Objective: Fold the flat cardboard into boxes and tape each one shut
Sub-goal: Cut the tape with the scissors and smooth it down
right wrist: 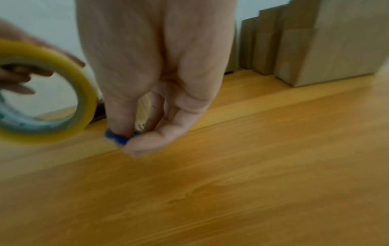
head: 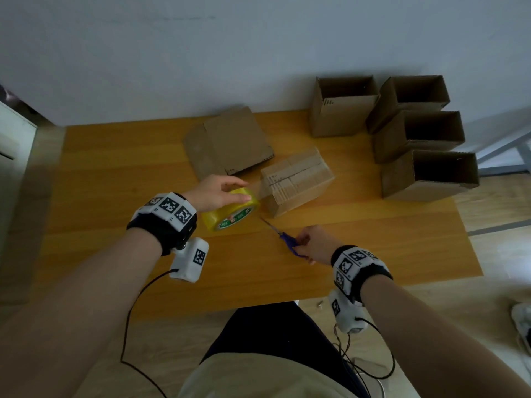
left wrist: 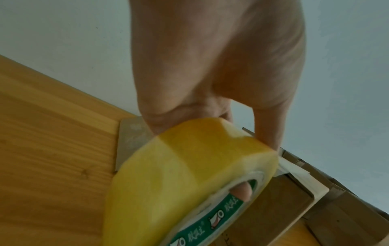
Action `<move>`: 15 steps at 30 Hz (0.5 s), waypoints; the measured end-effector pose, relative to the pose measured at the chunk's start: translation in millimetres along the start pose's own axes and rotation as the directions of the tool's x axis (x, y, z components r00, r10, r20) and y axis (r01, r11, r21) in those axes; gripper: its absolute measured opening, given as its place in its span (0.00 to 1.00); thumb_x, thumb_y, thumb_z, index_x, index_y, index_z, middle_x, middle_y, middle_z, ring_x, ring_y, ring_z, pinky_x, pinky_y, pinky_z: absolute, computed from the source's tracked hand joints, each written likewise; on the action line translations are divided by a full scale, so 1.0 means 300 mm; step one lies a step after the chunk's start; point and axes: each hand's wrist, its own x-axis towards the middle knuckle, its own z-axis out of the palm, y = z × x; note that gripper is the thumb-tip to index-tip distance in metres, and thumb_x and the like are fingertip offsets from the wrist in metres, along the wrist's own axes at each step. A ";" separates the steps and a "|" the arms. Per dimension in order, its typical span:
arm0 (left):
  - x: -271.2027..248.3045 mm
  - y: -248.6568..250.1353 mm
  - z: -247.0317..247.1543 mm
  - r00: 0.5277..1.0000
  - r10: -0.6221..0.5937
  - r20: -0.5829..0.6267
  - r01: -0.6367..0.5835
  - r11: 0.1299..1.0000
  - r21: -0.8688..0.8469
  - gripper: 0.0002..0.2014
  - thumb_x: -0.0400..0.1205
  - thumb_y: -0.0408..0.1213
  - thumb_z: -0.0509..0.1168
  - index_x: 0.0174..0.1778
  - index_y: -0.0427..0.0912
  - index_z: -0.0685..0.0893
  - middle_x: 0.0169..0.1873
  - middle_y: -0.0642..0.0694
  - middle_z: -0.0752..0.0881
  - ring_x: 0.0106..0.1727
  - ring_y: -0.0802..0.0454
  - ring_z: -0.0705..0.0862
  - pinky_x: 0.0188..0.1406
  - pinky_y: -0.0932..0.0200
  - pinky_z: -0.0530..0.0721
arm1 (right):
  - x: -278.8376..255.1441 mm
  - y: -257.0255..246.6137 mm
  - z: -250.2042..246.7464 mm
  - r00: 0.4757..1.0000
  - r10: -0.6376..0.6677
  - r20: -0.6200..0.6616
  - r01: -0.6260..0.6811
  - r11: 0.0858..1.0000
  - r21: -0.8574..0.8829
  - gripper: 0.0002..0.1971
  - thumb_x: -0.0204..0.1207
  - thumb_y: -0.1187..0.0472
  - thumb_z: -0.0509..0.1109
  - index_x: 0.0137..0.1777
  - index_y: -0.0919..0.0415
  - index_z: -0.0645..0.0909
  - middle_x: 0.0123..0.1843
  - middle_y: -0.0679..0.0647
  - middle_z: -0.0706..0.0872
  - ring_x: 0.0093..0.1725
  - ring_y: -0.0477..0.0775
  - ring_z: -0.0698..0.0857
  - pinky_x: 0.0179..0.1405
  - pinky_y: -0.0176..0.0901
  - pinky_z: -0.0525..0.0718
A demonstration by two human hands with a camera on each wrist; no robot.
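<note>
A folded cardboard box [head: 297, 180] lies on its side mid-table with a clear tape strip stretched from its top seam to a yellow tape roll [head: 230, 209]. My left hand [head: 218, 193] grips that roll [left wrist: 185, 174] just left of the box, fingers through its core and thumb on the outer face. Blue-handled scissors [head: 288, 239] lie on the table in front of the box; my right hand [head: 313, 242] pinches their blue handle [right wrist: 116, 139]. Flat cardboard [head: 227, 142] lies behind the roll.
Several upright open boxes [head: 416, 133] stand along the table's right side and back right corner. The wooden table [head: 115, 196] meets a pale wall at the back. Cables hang from both wrist cameras near the front edge.
</note>
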 end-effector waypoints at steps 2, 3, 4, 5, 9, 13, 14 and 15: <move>-0.002 0.000 -0.006 1.000 -0.005 0.001 0.005 0.999 0.044 0.20 0.76 0.45 0.71 0.64 0.51 0.81 0.66 0.47 0.81 0.68 0.47 0.78 0.68 0.45 0.77 | -0.033 0.000 -0.021 0.996 0.022 0.089 -0.042 0.972 0.233 0.11 0.77 0.62 0.73 0.55 0.67 0.80 0.45 0.54 0.91 0.36 0.50 0.86 0.38 0.44 0.88; -0.003 0.002 -0.007 1.000 -0.005 0.008 0.005 0.998 0.067 0.19 0.76 0.46 0.71 0.64 0.52 0.81 0.67 0.47 0.80 0.69 0.45 0.77 0.69 0.42 0.76 | -0.049 -0.004 -0.030 0.992 0.030 0.125 -0.064 0.958 0.278 0.12 0.76 0.60 0.74 0.54 0.65 0.80 0.41 0.49 0.91 0.36 0.47 0.86 0.36 0.41 0.88; -0.005 0.004 -0.006 1.000 -0.001 0.013 -0.001 0.996 0.086 0.19 0.76 0.46 0.71 0.63 0.52 0.80 0.68 0.47 0.79 0.69 0.44 0.76 0.69 0.41 0.75 | -0.066 -0.011 -0.038 0.987 0.039 0.156 -0.084 0.951 0.296 0.12 0.74 0.57 0.76 0.52 0.63 0.81 0.40 0.47 0.90 0.37 0.45 0.86 0.36 0.40 0.87; -0.006 0.006 -0.005 1.000 0.006 0.013 -0.008 0.995 0.101 0.19 0.77 0.47 0.70 0.64 0.52 0.80 0.69 0.46 0.78 0.70 0.44 0.75 0.69 0.41 0.75 | -0.079 -0.014 -0.045 0.982 0.050 0.181 -0.105 0.947 0.304 0.13 0.73 0.54 0.77 0.51 0.61 0.82 0.42 0.48 0.89 0.40 0.45 0.86 0.38 0.39 0.87; -0.017 0.013 0.002 1.000 0.025 0.008 -0.026 0.991 0.129 0.20 0.77 0.46 0.69 0.65 0.49 0.80 0.69 0.47 0.77 0.70 0.47 0.75 0.69 0.43 0.75 | -0.117 -0.026 -0.050 0.966 0.023 0.258 -0.118 0.926 0.359 0.15 0.75 0.47 0.72 0.54 0.56 0.83 0.51 0.50 0.84 0.51 0.49 0.84 0.40 0.42 0.85; -0.029 0.016 0.008 0.998 0.057 -0.003 -0.057 0.990 0.128 0.20 0.78 0.44 0.69 0.65 0.46 0.79 0.65 0.48 0.78 0.63 0.52 0.76 0.62 0.53 0.78 | -0.133 -0.057 -0.038 0.961 0.006 0.277 -0.137 0.880 0.455 0.23 0.71 0.41 0.69 0.56 0.58 0.82 0.54 0.52 0.84 0.47 0.49 0.83 0.32 0.41 0.82; -0.033 0.018 0.010 0.998 0.062 -0.011 -0.060 0.990 0.130 0.19 0.78 0.44 0.69 0.65 0.46 0.79 0.64 0.49 0.78 0.61 0.53 0.76 0.58 0.56 0.77 | -0.132 -0.065 -0.035 0.961 -0.005 0.278 -0.133 0.871 0.472 0.24 0.71 0.40 0.67 0.56 0.59 0.81 0.54 0.52 0.84 0.46 0.49 0.83 0.32 0.41 0.81; -0.035 0.019 0.010 0.998 0.061 -0.018 -0.058 0.989 0.135 0.19 0.78 0.44 0.69 0.64 0.46 0.79 0.63 0.49 0.78 0.60 0.53 0.76 0.56 0.58 0.76 | -0.130 -0.071 -0.032 0.961 -0.011 0.276 -0.128 0.868 0.480 0.23 0.74 0.39 0.64 0.56 0.59 0.81 0.53 0.51 0.83 0.45 0.49 0.83 0.32 0.41 0.81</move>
